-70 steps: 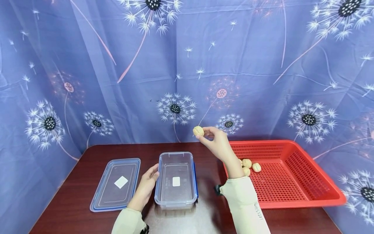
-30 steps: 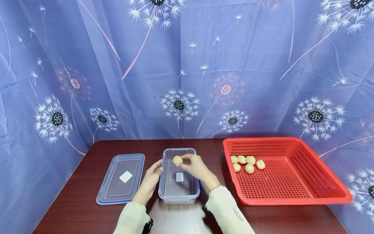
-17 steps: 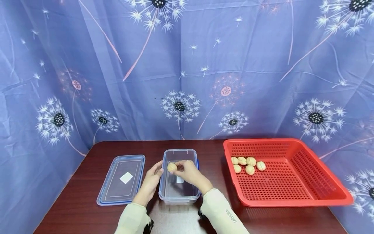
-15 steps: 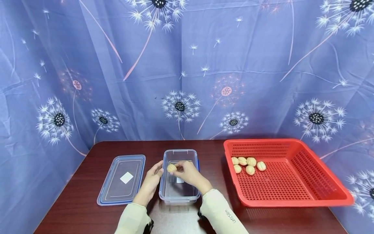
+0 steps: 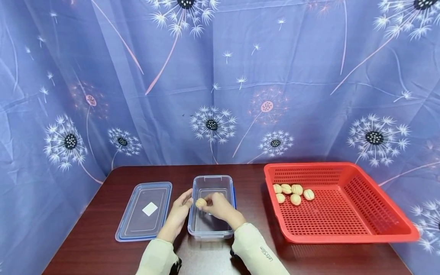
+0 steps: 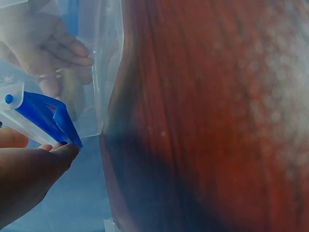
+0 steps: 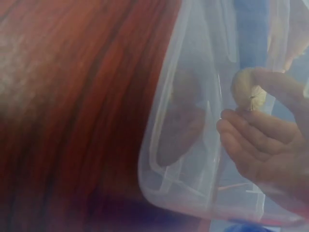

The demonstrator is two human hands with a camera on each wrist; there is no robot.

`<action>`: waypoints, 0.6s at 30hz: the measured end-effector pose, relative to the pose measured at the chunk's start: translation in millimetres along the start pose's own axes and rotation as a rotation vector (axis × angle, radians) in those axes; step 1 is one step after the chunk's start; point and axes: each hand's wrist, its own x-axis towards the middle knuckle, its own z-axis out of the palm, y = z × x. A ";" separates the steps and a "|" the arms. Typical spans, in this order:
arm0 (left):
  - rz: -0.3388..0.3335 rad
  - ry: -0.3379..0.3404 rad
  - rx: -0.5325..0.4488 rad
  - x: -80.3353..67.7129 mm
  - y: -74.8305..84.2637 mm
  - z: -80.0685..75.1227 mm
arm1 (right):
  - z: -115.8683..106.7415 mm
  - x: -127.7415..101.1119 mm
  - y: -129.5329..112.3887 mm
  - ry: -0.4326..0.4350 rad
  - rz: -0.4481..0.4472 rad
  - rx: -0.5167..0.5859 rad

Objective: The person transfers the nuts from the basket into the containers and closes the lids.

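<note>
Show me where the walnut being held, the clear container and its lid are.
walnut (image 5: 200,203), head view, middle of its shell
clear container (image 5: 210,233), head view, near wall
lid (image 5: 132,217), head view, bare flat panel

The head view is taken from above and behind the hands, facing forward and down, far enough that the whole table (image 5: 103,229), red basket (image 5: 378,225) and curtain backdrop (image 5: 275,76) are covered. The left wrist view is shot very close at table level, facing the clear container (image 6: 104,72) side wall. The right wrist view is also pressed close and low, facing the container's corner (image 7: 193,159). The container (image 5: 209,225) is shared by all three views.
</note>
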 end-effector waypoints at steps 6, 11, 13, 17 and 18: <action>-0.004 -0.001 0.003 -0.3 -0.9 0.7 | 1.7 -3.6 -1.7 -0.011 -0.002 -0.048; -0.013 0.000 -0.001 -0.9 -1.4 1.2 | 2.2 -5.0 -3.4 -0.004 -0.011 -0.060; -0.012 0.001 -0.001 -1.0 -1.6 1.1 | 1.9 -5.1 -3.4 -0.006 -0.008 -0.057; -0.005 0.002 -0.001 -0.5 -0.8 0.3 | 0.4 -3.7 -2.8 -0.013 -0.001 -0.061; -0.005 0.002 0.000 -0.3 -0.6 -0.1 | -0.3 -3.3 -2.7 -0.011 -0.005 -0.062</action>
